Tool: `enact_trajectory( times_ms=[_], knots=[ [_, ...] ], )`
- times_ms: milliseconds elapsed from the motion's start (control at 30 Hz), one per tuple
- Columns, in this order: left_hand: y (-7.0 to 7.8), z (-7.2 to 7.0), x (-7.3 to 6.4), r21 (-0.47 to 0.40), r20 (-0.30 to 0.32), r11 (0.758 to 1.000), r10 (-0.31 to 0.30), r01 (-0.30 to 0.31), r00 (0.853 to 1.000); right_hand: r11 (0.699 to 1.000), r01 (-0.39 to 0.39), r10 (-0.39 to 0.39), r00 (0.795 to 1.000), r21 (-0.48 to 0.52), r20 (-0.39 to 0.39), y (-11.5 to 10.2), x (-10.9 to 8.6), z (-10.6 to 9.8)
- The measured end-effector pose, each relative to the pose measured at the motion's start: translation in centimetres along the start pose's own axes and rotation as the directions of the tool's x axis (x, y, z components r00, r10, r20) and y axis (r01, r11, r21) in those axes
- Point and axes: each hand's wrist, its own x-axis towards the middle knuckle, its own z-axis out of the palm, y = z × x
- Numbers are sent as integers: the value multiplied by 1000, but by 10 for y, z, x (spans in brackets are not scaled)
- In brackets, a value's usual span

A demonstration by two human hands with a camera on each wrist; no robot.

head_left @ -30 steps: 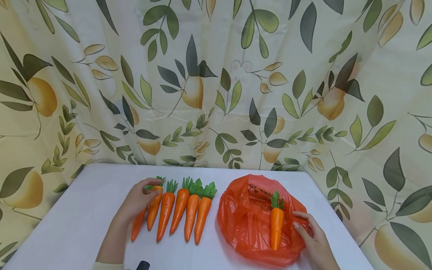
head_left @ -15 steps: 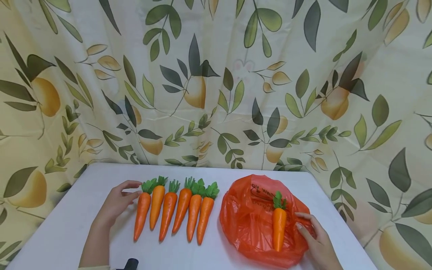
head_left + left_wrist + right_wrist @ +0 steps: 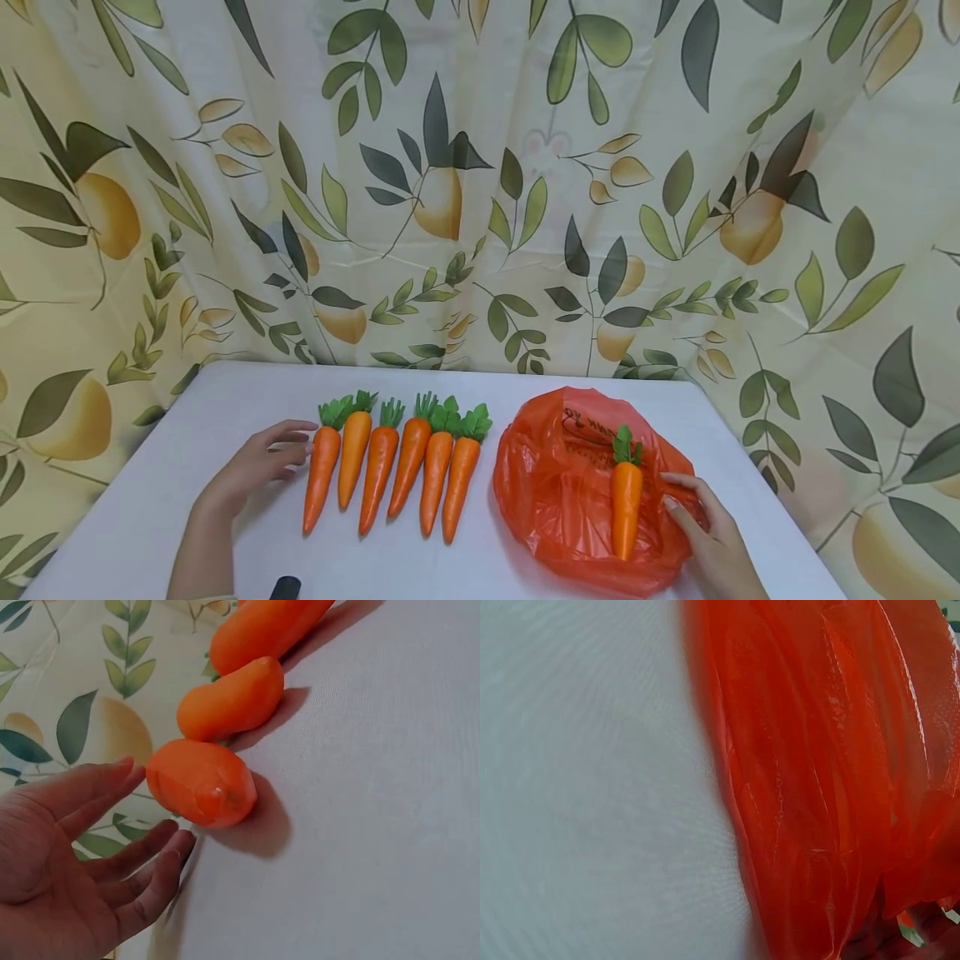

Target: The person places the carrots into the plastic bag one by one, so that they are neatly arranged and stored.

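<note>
Fruit-patterned cloth (image 3: 495,208) behind white table (image 3: 390,575)

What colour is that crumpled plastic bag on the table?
The crumpled red plastic bag is bright orange-red with dark lettering, seen best in the head view.

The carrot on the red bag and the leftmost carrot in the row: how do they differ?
The bag carrot looks lighter orange; the leftmost carrot looks redder. The bag carrot lies on the red bag, the leftmost carrot on the white table. Both have green tops pointing away from the person.

Rm type unclear: leaf-&-fruit-print curtain (image 3: 480,217) hangs behind wht tbl (image 3: 232,396).
</note>
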Motion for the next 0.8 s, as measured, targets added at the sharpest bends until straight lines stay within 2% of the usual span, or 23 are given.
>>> enact_trajectory(
  times_ms=[433,633,800],
  knots=[
    [10,10,-1,18,97,1000,13,-15,995,1000,26,-26,1000,-2,-5,3,0,-2],
    [9,12,0,64,73,998,-21,16,997,995,102,-101,994,11,-52,4,0,1],
    [10,15,2,133,47,991,1,-7,999,993,117,-116,991,19,-69,4,-1,2]
  ],
)
